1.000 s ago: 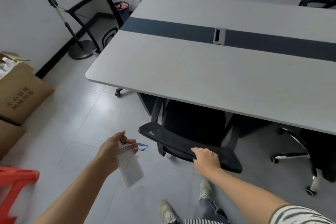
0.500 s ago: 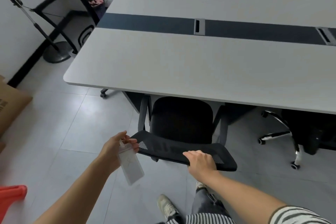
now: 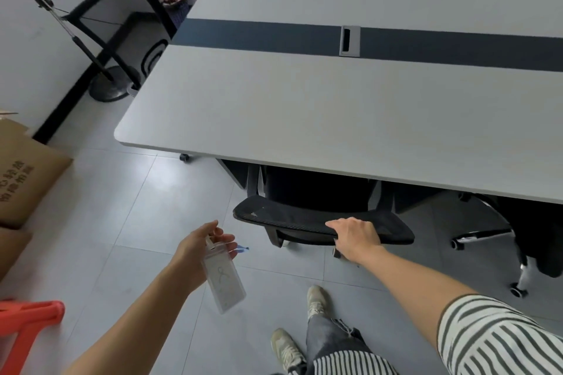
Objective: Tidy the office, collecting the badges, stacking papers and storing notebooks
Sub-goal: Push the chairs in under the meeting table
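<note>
Evidently light and floppy, the clear badge holder dangles from the left hand, pinched at its top clip; the right hand grips the chair back.

An office meeting room: long conference table ringed by mesh swivel chairs.

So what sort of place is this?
Most likely an office meeting room: a long pale grey table with a dark centre strip, a metal cable port and black mesh swivel chairs around it.
</note>
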